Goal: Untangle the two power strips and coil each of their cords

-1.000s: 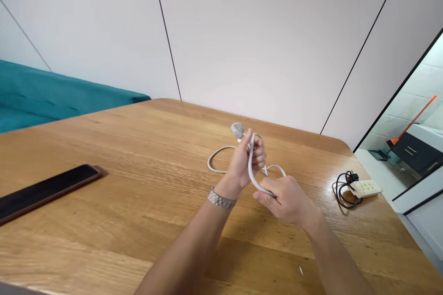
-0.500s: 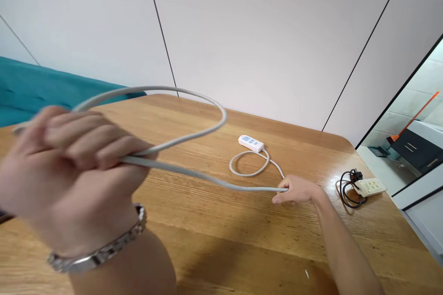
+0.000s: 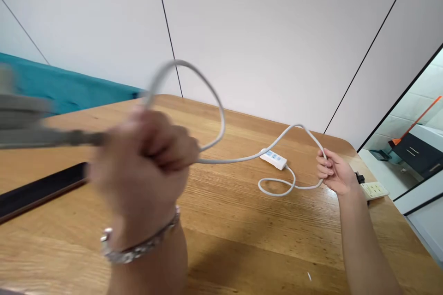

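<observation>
My left hand [image 3: 148, 156], wearing a metal bracelet [image 3: 138, 249], is closed around a white power cable [image 3: 231, 161] above the table. Close to the camera, a blurred grey plug [image 3: 22, 122] sticks out to the left of this fist. A loop of cable rises above the same hand. At the right, my right hand [image 3: 334, 170] pinches another stretch of the cable between its fingers. Between the hands, a white power strip [image 3: 273, 159] lies on the tabletop, with a small curl of its cable beside it.
The wooden table [image 3: 235, 230] stands against a white panelled wall [image 3: 263, 46]. A dark, flat, phone-like object [image 3: 41, 189] lies at the left. A second power strip [image 3: 374, 190] with a black plug [image 3: 360, 178] sits behind my right wrist. A teal seat [image 3: 76, 87] is at the far left.
My left hand has shifted right, bringing the plug into view. My right hand has lifted and moved right, raising a bend of cable. The white power strip has slid right and nearer.
</observation>
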{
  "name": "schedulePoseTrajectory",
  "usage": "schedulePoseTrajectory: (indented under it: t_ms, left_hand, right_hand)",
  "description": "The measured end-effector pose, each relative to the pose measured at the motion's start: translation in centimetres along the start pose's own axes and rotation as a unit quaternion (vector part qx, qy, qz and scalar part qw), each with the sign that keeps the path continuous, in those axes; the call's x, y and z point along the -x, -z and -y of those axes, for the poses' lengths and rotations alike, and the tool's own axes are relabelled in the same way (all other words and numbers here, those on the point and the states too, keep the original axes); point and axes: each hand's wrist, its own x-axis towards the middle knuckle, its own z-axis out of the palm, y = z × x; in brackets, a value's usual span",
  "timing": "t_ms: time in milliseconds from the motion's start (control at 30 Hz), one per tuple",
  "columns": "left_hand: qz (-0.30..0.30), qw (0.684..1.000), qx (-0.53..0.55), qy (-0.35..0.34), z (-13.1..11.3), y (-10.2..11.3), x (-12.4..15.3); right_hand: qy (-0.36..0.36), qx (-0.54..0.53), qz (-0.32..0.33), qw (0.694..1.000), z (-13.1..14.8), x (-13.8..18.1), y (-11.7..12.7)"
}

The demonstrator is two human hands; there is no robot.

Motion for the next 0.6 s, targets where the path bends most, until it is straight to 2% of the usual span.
schedulePoseTrajectory:
  t_ms: [100,200,267,367,500,533,600]
  left_hand:
    - [0.071,0.996,-0.001,0.056,3.2,-3.7,0.7]
    - [0.076,0.988,-0.009,0.134,6.7,-6.0,2.0]
    - [0.072,0.979,0.008,0.189,8.3,-7.2,2.8]
    - [0.061,0.966,0.053,0.245,9.0,-8.3,3.6]
    - [0.028,0.966,0.087,0.244,8.8,-8.8,3.9]
    - [0.021,0.967,0.086,0.238,8.7,-8.8,3.9]
    - [0.005,0.969,0.082,0.233,8.6,-8.7,3.7]
  right_hand:
    - [0.079,-0.010,-0.057,0.995,0.5,1.6,-2.5]
    - [0.186,0.049,-0.096,0.977,-0.2,3.0,-4.9]
    - [0.226,0.127,-0.090,0.962,-1.0,3.9,-6.3]
    - [0.249,0.272,-0.079,0.926,-2.2,4.8,-8.0]
    - [0.293,0.403,-0.112,0.860,-3.3,5.2,-9.4]
    - [0.296,0.414,-0.105,0.854,-3.4,5.2,-9.5]
    - [0.283,0.410,-0.073,0.864,-3.5,5.2,-9.7]
